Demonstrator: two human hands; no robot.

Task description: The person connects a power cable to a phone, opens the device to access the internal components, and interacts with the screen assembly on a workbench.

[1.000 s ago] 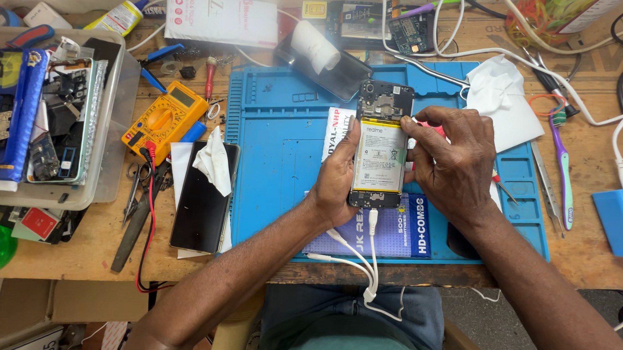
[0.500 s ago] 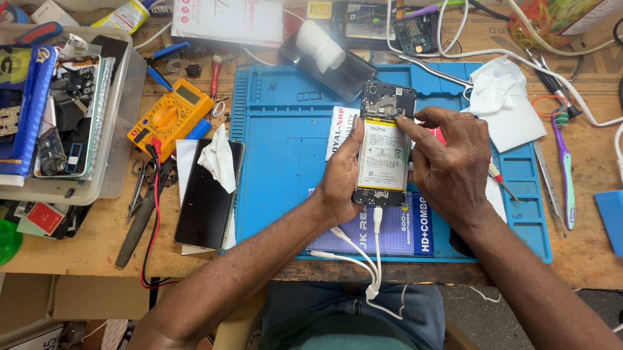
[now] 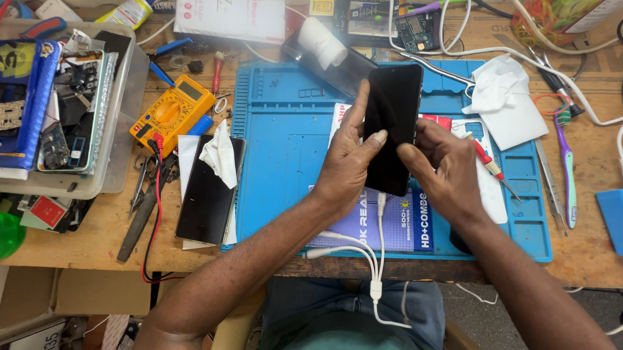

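I see the black phone point(image 3: 390, 129) upright over the blue mat point(image 3: 284, 160), long axis running away from me, cable end nearest, with my left hand point(image 3: 346, 162) gripping its left edge and my right hand point(image 3: 446, 169) pinching its right edge.

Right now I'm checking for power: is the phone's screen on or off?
Off, as far as shows: the phone, held in both hands, faces up with an all-black screen, though a white cable is plugged into its bottom.
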